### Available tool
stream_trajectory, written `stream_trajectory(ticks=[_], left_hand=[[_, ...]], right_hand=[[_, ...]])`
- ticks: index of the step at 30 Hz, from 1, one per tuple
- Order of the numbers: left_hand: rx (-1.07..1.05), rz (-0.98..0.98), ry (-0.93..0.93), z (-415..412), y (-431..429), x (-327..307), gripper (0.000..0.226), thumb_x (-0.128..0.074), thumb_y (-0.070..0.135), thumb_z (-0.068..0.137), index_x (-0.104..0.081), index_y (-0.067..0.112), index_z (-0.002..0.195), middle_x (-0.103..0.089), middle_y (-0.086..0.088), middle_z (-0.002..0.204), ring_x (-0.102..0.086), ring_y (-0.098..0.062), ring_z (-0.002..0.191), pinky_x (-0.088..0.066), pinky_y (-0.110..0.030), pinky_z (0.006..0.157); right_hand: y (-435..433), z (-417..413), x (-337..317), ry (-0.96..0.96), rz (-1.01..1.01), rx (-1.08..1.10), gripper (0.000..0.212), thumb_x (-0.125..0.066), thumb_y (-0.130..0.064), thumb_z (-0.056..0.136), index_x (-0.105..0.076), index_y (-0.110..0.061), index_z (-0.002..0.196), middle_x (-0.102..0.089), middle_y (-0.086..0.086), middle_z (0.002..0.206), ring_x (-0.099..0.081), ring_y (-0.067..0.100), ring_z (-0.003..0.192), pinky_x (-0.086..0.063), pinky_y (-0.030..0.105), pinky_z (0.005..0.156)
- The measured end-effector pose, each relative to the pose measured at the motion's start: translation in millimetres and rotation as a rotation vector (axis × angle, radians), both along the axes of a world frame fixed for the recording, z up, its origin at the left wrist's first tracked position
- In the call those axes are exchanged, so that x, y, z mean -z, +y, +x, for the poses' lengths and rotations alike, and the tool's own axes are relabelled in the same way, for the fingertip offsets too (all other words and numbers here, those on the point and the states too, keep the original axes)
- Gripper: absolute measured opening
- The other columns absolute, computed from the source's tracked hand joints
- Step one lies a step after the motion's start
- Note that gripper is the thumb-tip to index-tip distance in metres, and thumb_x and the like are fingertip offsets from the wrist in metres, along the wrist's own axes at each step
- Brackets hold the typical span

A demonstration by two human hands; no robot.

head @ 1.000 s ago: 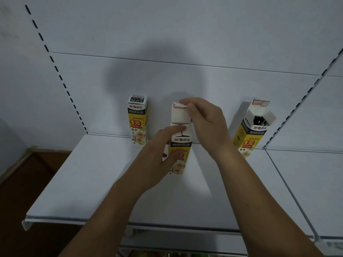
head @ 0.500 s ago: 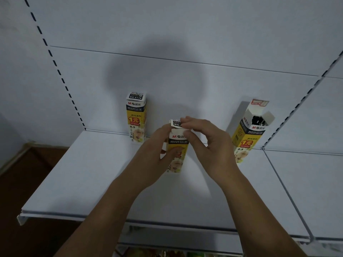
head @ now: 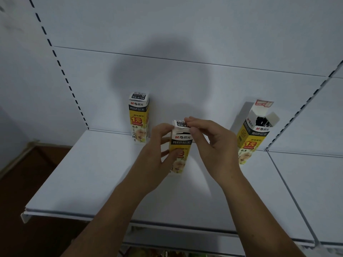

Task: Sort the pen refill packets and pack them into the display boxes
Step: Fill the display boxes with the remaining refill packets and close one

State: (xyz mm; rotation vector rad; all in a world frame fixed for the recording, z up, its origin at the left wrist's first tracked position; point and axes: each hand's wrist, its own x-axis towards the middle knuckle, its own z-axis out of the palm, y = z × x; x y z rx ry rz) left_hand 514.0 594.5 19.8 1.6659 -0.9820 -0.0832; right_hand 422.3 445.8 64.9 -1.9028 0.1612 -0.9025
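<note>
One head-worn wide-angle camera faced forward and down at the shelf [head: 92,173]. It looked from close above the front edge.

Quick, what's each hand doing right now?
Left hand: closed around the middle refill box, holding it.
Right hand: pinching that box's top flap.

The left box [head: 138,119] reads MG-6139 on its lid, then M&G 晨光, 1元 and 0.5 down its front. The middle box [head: 182,137] shows M&G 晨光 and MG-6139 on its black band. The right box [head: 250,144] carries M&G 晨光, 1元 and 0.5.
</note>
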Motion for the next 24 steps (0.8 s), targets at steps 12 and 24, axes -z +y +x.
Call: stream_trajectory(ticks=[12,24], left_hand=[[-0.011,0.083,-0.085,5.0,0.2,-2.0,0.083,-0.067,0.016,0.100,-0.022,0.073,0.140,-0.047,0.019,0.142,-0.047,0.020,0.125,-0.044,0.001,0.085],[0.002,0.076,-0.097,6.8,0.8,-1.9,0.074,-0.066,0.018,0.100,-0.026,0.064,0.143,-0.047,0.015,0.145,-0.048,0.015,0.128,-0.046,-0.002,0.087]], right_hand=[[8.7,-1.0,-6.8,-0.046,0.074,0.020,0.025,-0.071,-0.003,0.094,-0.076,-0.023,0.109,-0.076,-0.009,0.109,-0.072,0.005,0.104,-0.059,0.018,0.086],[4.7,2.0,-3.0,-0.094,0.048,0.006,0.023,-0.075,-0.001,0.090,-0.075,-0.020,0.102,-0.076,-0.005,0.106,-0.073,0.007,0.101,-0.059,0.021,0.086]])
